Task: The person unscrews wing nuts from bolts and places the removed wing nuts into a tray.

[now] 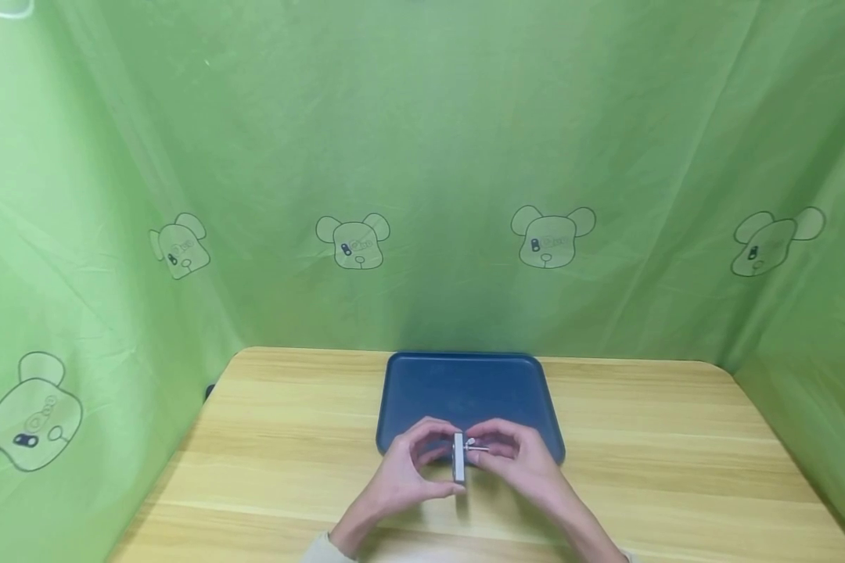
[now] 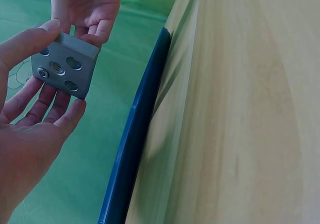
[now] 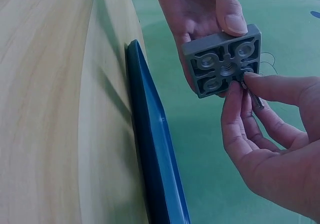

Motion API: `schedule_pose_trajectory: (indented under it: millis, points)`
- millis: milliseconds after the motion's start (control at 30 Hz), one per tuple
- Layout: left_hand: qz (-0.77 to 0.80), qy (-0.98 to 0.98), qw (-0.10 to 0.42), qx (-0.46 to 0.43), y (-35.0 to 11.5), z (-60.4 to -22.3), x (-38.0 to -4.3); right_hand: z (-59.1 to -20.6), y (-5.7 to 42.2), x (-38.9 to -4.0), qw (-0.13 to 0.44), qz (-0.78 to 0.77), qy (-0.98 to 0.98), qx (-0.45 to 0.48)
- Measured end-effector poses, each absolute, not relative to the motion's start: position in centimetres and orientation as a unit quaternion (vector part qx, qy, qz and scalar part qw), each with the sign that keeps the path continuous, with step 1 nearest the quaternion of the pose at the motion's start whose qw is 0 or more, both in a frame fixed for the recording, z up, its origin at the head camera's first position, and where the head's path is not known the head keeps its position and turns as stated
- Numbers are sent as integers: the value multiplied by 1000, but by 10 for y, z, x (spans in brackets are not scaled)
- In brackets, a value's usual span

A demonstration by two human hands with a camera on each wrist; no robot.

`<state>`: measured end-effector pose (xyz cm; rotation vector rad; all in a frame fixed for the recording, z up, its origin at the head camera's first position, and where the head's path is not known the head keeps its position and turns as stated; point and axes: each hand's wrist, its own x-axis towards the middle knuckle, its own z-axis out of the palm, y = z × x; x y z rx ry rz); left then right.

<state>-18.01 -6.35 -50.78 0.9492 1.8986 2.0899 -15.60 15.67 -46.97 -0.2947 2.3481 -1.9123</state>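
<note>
My left hand [image 1: 410,467] holds a grey square plate [image 1: 459,459] upright by its edges, above the front edge of the blue tray. In the left wrist view the plate's smooth face [image 2: 64,64] has several round holes, and a screw head [image 2: 43,72] sits in a corner one. Ribs and ringed holes cover the other face [image 3: 225,64]. On that side my right hand [image 1: 524,460] pinches a threaded screw [image 3: 258,102] between thumb and fingers, close against the plate. A small shiny piece shows by the screw; fingertips partly hide it, so its kind is unclear.
The blue tray [image 1: 465,383] lies at the back middle of the wooden table [image 1: 676,453], its raised rim [image 3: 150,119] seen edge-on in the wrist views. A green curtain [image 1: 436,141] with bear-head drawings surrounds the table at the back and sides.
</note>
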Motion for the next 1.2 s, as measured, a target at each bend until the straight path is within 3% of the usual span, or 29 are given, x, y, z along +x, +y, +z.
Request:
schedule_pose_trajectory:
  millis: [633, 1200]
  points:
    - [700, 631, 78, 325, -64, -507, -180, -476, 157, -157, 32, -635, 755, -163]
    - [690, 645, 83, 318, -62, -510, -180, -477, 157, -160, 32, -652, 744, -141]
